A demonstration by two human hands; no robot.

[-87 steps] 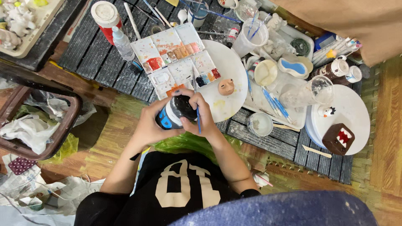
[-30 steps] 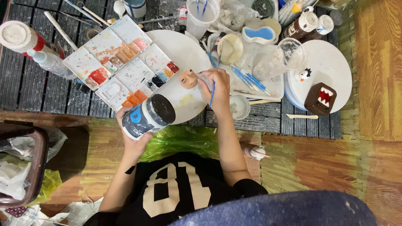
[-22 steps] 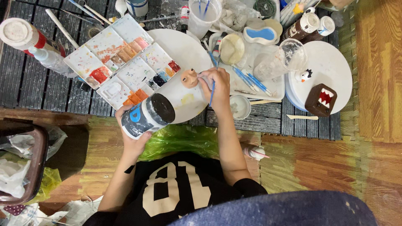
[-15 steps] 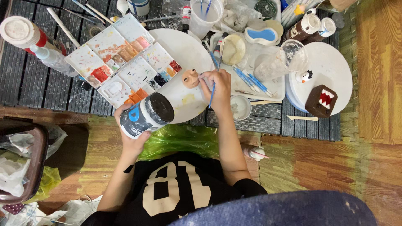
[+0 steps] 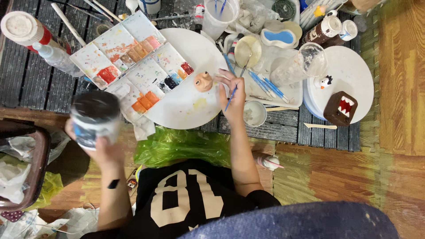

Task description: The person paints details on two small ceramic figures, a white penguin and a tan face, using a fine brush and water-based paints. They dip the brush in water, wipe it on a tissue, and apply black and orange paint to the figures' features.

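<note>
Left hand (image 5: 104, 152) grasps a blurred jar (image 5: 94, 117), near left. Right hand (image 5: 232, 95) pinches a brush (image 5: 233, 93) beside the small head (image 5: 203, 81) on the plate (image 5: 186, 110).

Blurred jar (image 5: 94, 118) – blue/white label, held lft; red-labelled bottle (image 5: 26, 31) top-lft.

The jar (image 5: 94, 118) in the left hand (image 5: 102, 150) is motion-blurred; its label cannot be made out. The basket (image 5: 24, 170) is cut off by the left edge. A blue shape (image 5: 301, 221) hides the lower body.
</note>
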